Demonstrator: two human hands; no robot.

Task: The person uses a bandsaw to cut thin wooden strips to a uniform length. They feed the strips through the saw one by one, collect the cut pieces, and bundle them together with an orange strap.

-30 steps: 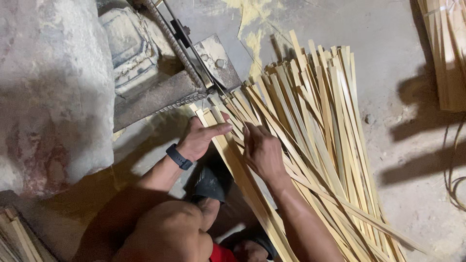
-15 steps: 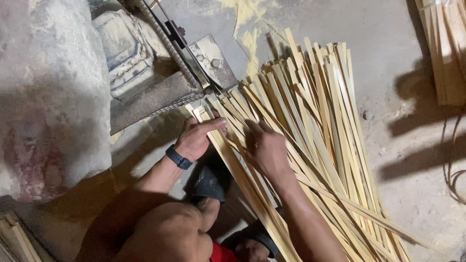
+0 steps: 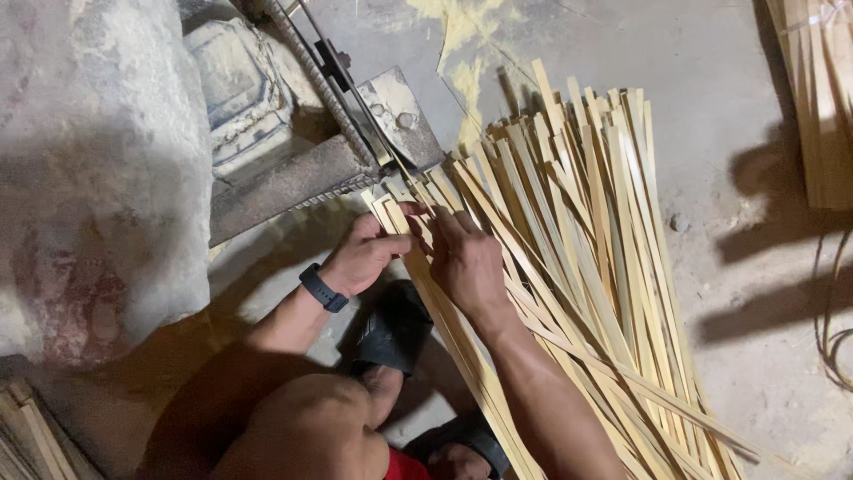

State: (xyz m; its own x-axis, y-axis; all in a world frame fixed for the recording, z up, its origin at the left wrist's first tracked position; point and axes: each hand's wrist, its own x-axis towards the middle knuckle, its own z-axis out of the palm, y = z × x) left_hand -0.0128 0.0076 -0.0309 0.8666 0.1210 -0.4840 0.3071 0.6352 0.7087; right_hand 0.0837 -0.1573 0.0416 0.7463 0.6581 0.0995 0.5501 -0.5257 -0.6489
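Honestly, one bamboo strip [image 3: 404, 233] is pinched by left hand [image 3: 364, 258] and right hand [image 3: 466, 262], both closed; fingers could get nicked by the blade [image 3: 355, 93] at 11 o'clock.

Bamboo strips [image 3: 577, 258]: pale yellow, long, thin, flat. Loose pile lying on the concrete floor [image 3: 746, 293], fanned and crossing, running from upper centre to lower right. Near ends rest under both hands, beside a metal cutter [image 3: 355, 107].

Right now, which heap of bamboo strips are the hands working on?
The big fanned heap at centre; both the left hand and right hand rest on its near ends. The other stack lies untouched at top right.
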